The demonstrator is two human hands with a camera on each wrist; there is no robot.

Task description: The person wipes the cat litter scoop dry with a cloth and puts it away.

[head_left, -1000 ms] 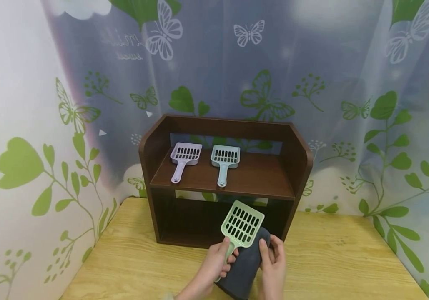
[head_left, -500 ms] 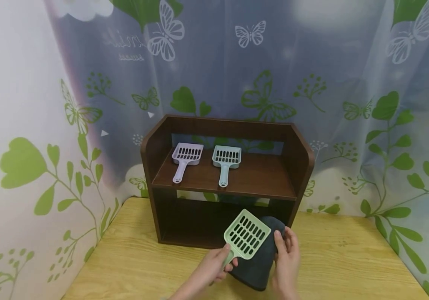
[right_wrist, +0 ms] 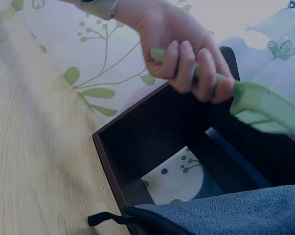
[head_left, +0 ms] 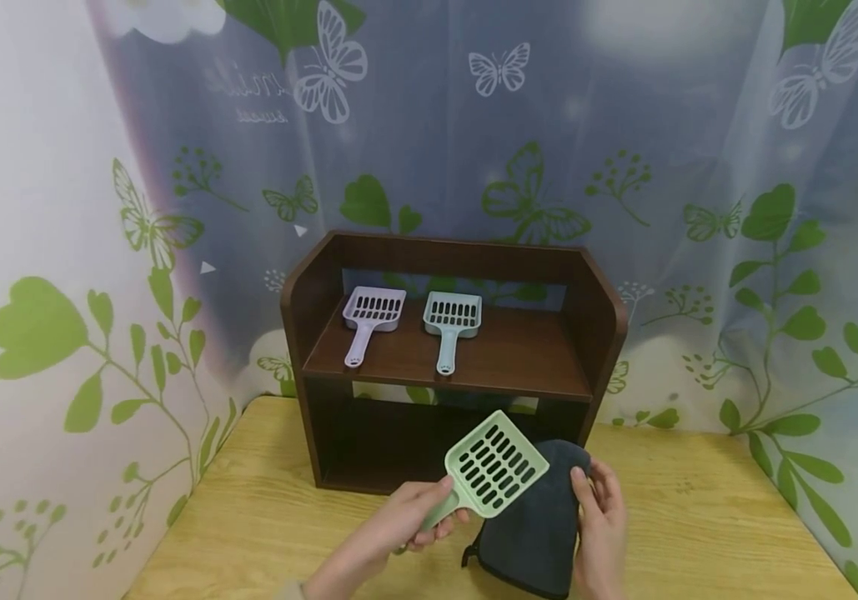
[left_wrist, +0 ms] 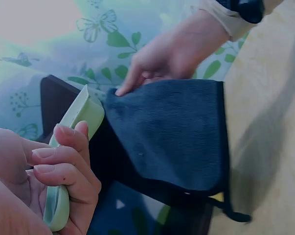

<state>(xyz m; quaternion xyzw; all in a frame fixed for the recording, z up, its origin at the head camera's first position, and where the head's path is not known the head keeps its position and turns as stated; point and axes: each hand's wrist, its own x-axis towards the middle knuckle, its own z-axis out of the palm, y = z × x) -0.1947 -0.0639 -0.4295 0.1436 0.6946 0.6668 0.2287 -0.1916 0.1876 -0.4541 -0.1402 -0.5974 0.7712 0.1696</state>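
My left hand [head_left: 417, 517] grips the handle of a green slotted litter scoop [head_left: 496, 464], its head tilted up to the right. In the left wrist view the fingers curl round that handle. A dark blue-grey cloth [head_left: 529, 533] with a black edge and a hanging loop [left_wrist: 230, 211] hangs from my right hand [head_left: 601, 521], which pinches its upper corner. In the head view the scoop's head overlaps the cloth; whether they touch I cannot tell. A lilac scoop [head_left: 374, 308] and a light blue scoop [head_left: 453, 315] lie on the upper shelf, handles toward me.
A dark brown two-tier shelf [head_left: 541, 354] stands on the wooden table [head_left: 248, 517] just beyond my hands. Behind it hangs a curtain [head_left: 413, 125] printed with butterflies and leaves, and a matching printed surface [head_left: 46, 233] rises along the left.
My right hand has moved right with the cloth, so more of it shows and its loop is visible. My left hand has shifted left, and the green scoop has tilted further right.
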